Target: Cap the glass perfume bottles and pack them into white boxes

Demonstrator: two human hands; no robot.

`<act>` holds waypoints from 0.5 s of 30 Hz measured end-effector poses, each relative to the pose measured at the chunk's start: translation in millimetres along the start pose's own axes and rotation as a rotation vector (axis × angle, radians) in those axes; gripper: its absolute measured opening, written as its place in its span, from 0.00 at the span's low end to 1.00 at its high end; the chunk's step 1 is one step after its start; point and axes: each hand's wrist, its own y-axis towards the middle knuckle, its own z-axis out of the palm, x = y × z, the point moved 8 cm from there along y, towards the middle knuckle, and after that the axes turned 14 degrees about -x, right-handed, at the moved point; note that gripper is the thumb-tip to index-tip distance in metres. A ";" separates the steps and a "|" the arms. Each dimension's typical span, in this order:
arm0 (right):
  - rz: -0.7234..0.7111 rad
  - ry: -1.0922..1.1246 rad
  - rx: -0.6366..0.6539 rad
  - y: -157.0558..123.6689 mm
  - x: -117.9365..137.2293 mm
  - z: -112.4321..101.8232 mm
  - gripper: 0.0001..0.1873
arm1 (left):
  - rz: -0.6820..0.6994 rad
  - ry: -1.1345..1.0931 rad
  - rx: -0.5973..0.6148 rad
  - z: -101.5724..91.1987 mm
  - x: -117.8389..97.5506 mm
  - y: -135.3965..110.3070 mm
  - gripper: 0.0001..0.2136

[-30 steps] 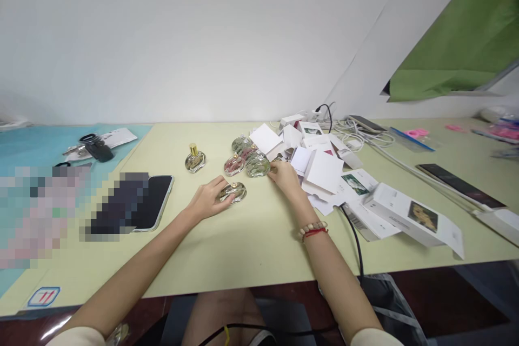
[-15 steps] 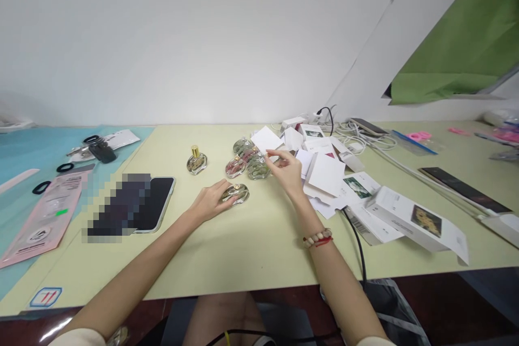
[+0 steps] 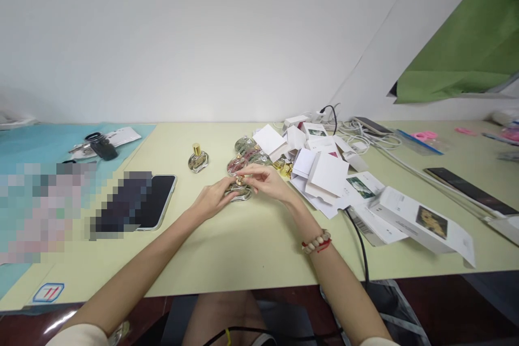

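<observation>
Pale yellow, the surface (image 3: 227,259) bore a glass bottle (image 3: 242,193) just in front of other bottles (image 3: 244,145); the left grip (image 3: 211,198) clasped its side, the right grip (image 3: 268,182) pinched its gold-coloured top (image 3: 240,180).

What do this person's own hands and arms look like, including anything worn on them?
Both the left hand and the right hand are ungloved. A bracelet of pale, rounded beads and a thin red cord circle the right wrist. Cream sleeves end well above the wrists.
</observation>
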 end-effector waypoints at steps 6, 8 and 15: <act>-0.011 -0.063 0.006 -1.3 3.3 1.3 0.20 | -0.005 0.008 0.014 0.5 0.1 0.0 0.16; -0.017 -0.071 -0.020 -0.9 3.1 0.7 0.19 | -0.006 0.009 0.012 0.1 -0.4 0.2 0.16; -0.035 -0.083 -0.099 1.1 3.0 -2.0 0.18 | -0.005 0.007 0.013 1.1 -0.3 0.0 0.16</act>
